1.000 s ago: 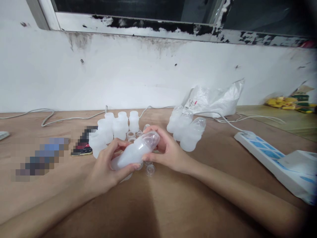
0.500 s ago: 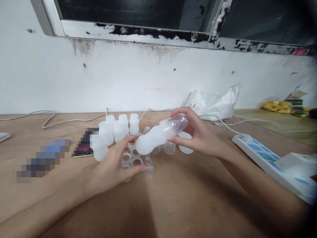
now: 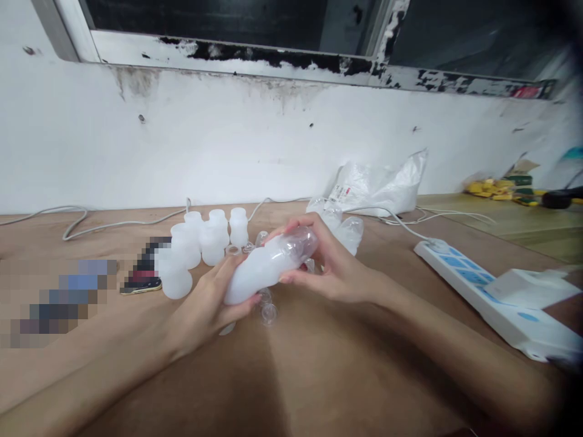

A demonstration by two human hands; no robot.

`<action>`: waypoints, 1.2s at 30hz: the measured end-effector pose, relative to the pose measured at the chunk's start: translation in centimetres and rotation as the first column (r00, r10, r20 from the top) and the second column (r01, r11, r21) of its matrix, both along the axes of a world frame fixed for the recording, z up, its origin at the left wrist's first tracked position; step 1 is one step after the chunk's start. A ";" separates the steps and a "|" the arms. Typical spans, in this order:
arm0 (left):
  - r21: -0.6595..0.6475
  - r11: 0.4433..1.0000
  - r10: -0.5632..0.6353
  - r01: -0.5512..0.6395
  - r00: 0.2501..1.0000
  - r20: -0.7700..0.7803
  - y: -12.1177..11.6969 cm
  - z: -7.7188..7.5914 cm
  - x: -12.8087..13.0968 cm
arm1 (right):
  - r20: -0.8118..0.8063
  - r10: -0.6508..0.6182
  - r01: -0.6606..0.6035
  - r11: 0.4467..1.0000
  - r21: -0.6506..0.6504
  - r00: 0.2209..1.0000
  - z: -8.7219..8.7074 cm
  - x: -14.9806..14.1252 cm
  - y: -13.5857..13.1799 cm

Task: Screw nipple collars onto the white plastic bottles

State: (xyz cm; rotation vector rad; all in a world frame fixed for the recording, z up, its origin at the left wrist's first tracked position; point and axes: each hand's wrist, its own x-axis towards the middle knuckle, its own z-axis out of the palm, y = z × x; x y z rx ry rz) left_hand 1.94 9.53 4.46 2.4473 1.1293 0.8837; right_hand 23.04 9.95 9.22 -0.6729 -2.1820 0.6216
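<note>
A white, waisted baby bottle (image 3: 255,273) with a clear dome cap (image 3: 301,243) lies tilted between my hands above the table. My left hand (image 3: 203,303) wraps round its base end. At the other end, the fingers and thumb of my right hand (image 3: 337,267) close on the cap. Small clear dome-shaped pieces (image 3: 268,314) lie on the table below the bottle, partly hidden by it and my hands. To the left, several open white bottles (image 3: 177,280) stand in a cluster. Capped bottles (image 3: 350,233) show behind my right hand.
A crumpled white plastic bag (image 3: 380,185) rests against the wall. The power strip (image 3: 483,291) lies at the right with a white plug block (image 3: 537,288) on it. A phone (image 3: 141,284), partly pixelated, is at the left. Pale cables (image 3: 122,227) run along the back.
My left hand has closed round the bottle's base, which it was open beside before. Bottle and right hand have moved left and slightly down, revealing the capped bottles behind. The view has shifted slightly.
</note>
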 end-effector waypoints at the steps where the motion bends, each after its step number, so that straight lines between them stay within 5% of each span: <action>1: -0.005 1.000 -0.009 0.009 1.000 -0.004 0.0 0.1 0.1 | 0.030 -0.021 0.020 0.999 0.031 0.999 0.3 0.1 -0.3; 9: 0.086 0.992 -0.096 0.097 0.995 -0.011 -0.5 -0.5 -0.9 | 0.104 -0.420 0.399 0.900 0.176 0.902 3.5 4.1 -2.3; 15: 0.104 0.994 0.040 -0.034 0.998 -0.054 -1.4 -2.4 -4.2 | 0.406 -0.709 0.666 0.696 0.268 0.577 3.2 8.9 -3.0; 18: 0.126 0.990 0.072 -0.057 0.990 -0.119 -1.7 -2.9 -5.2 | 0.494 -0.734 0.688 0.652 0.319 0.466 1.9 10.7 -2.9; 25: 0.179 0.981 0.109 -0.072 0.973 -0.205 -1.8 -4.3 -5.5 | 0.532 -0.730 0.712 0.636 0.298 0.430 -1.4 12.1 -0.9; 33: 0.178 0.983 0.085 -0.038 0.961 -0.263 -2.2 -4.7 -5.1 | 0.487 -0.741 0.684 0.647 0.336 0.462 -1.2 11.6 -1.3; 36: 0.164 0.986 0.021 0.028 0.956 -0.293 -2.5 -4.3 -5.2 | 0.312 -0.835 0.637 0.549 0.541 0.454 -0.8 10.2 -2.6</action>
